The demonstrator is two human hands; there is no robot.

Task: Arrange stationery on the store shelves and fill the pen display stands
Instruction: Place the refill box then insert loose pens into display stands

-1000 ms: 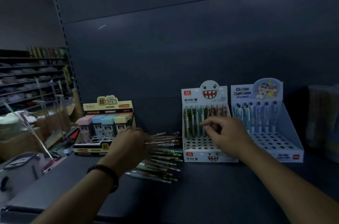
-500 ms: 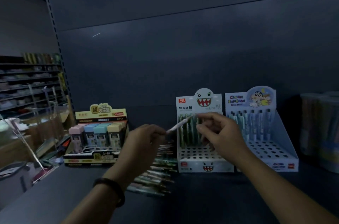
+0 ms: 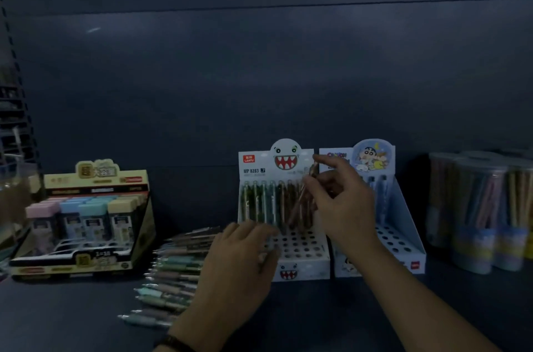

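Shelf dark, footage dim and a bit blurred. Nearest: left wrist with dark band. Loose pens lie in a fanned pile on the shelf, left of the shark stand, tips pointing left.

Left hand: fingers straight-ish and loose, nothing seen in it, over the near-left corner of the shark stand, just right of the pile. Can't tell if it touches the stand.

Shark stand: near rows of holes bare, far row holds upright pens, greens left, browns right.

Right hand: pinching one brown pen by its upper part between thumb and fingers. Pen tilted, top leaning right, lower end down among the far-row pens at the right side. Seated in a hole or not, can't tell.

Step in hand, my read: slotting this pen into the shark stand. Task is early; most holes are bare and the pile is big.

Next move likely needs: bring the pen upright, line the tip over a free hole, push down, let go. Left hand is well placed to take the next pen from the pile.

Farther right: blue stand, touching or just beside the shark stand, partly filled, far row only. Far left: eraser box. Far right: clear tubs of pencils.
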